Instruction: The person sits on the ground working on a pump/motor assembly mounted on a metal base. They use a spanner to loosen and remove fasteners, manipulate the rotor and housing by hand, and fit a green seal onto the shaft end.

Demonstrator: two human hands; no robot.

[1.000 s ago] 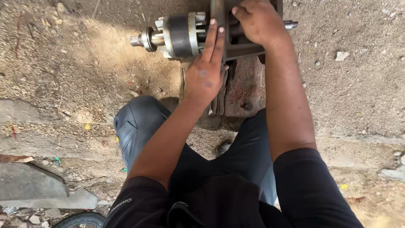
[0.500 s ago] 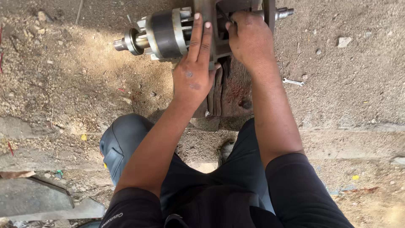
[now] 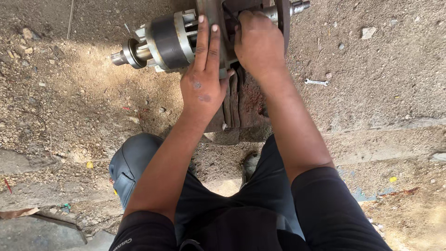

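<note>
A heavy metal assembly (image 3: 168,41) lies across the top of the head view: a dark cylinder with silver flanges, a shaft end (image 3: 119,56) at its left and a threaded shaft end (image 3: 299,6) at its right. It rests on a rusty block (image 3: 246,104) on the ground. My left hand (image 3: 203,76) lies flat against the assembly, fingers stretched up over the flange. My right hand (image 3: 258,42) is curled around a dark part between the plates; what it grips is hidden under the fingers.
A small silver spanner (image 3: 316,82) lies on the dirt to the right. Stones (image 3: 368,32) and gravel are scattered about. My knees in dark trousers (image 3: 135,162) fill the lower middle. Concrete slab edges (image 3: 385,128) run at right and lower left.
The view has shifted, so the assembly sits lower and more to the left. My left hand has stayed flat on it and my right hand has stayed curled on its middle part.
</note>
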